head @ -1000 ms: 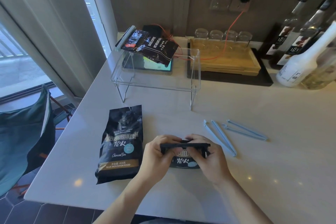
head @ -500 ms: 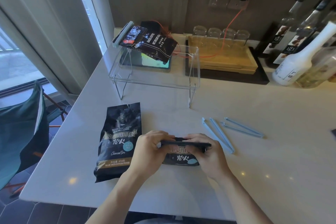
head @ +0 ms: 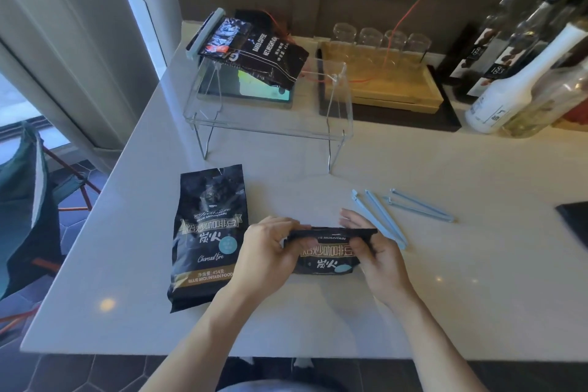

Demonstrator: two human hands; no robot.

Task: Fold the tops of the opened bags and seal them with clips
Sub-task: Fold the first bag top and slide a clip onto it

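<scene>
Left hand [head: 265, 251] pinches the left end of the folded bag [head: 327, 253], fingers curled over its rolled top edge. Right hand [head: 377, 259] grips the right end, thumb in front, fingers extended behind the fold. Bag lies on the white counter [head: 445, 289], top folded down toward the person. Second bag [head: 206, 232] lies flat at 9 o'clock of the hands, unfolded. Two blue clips [head: 378, 218] [head: 420, 205] at 2 o'clock, lying loose. Clipped bags [head: 254, 48] sit on the clear stand [head: 270, 118] at 12 o'clock.
</scene>
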